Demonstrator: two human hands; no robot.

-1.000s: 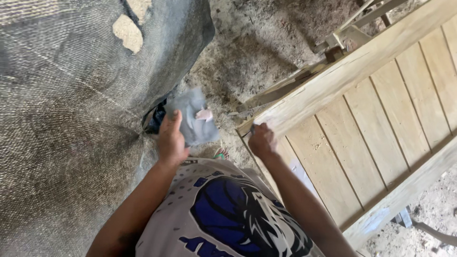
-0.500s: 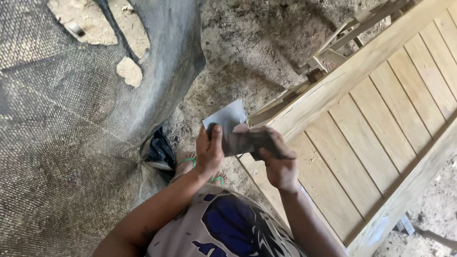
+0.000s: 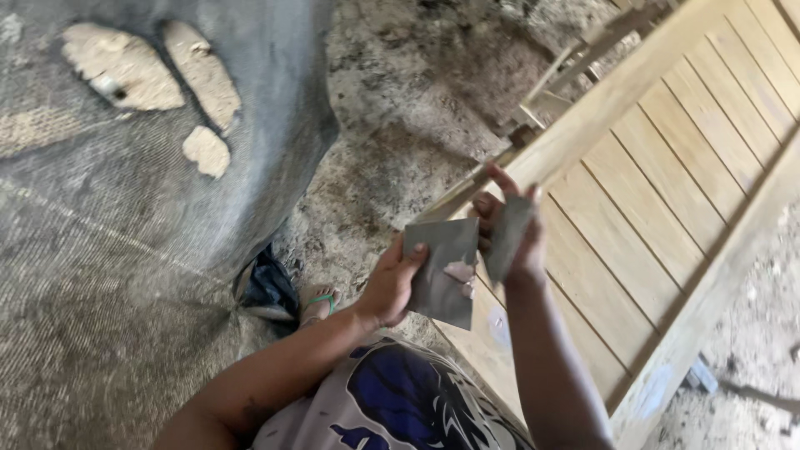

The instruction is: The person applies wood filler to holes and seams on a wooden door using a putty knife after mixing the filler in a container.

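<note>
Both hands clamped on grey sheets beside a wooden door

Grip of the left hand [image 3: 390, 283] is closed on a grey sheet of sandpaper [image 3: 440, 272]: the thumb presses on the front face near the upper left corner and the other fingers are hidden behind the sheet. This sheet is held nearly flat toward the camera, and it has a small pale worn patch near its right edge. Grip of the right hand [image 3: 510, 235] is closed on a second, narrower grey piece [image 3: 505, 237], which stands upright and is seen almost from its edge. One finger of the right hand points up above the piece. The two pieces are just beside each other, and it is not possible to tell whether they touch.

Both hands are held in the air in front of the chest of the person, who wears a pale shirt [image 3: 392, 408] with a dark blue print. Behind the right hand lies a wooden door panel [image 3: 658, 192] of pale slats inside a thick frame, tilted across the right side of the view. On the left hangs a grey woven net [image 3: 108, 275] with some torn holes in its upper part. Under the hands is a dirt floor [image 3: 400, 108] with sawdust. A foot in a green sandal [image 3: 321, 302] stands on this floor, close to a dark bag [image 3: 268, 287] at the edge of the net.
</note>
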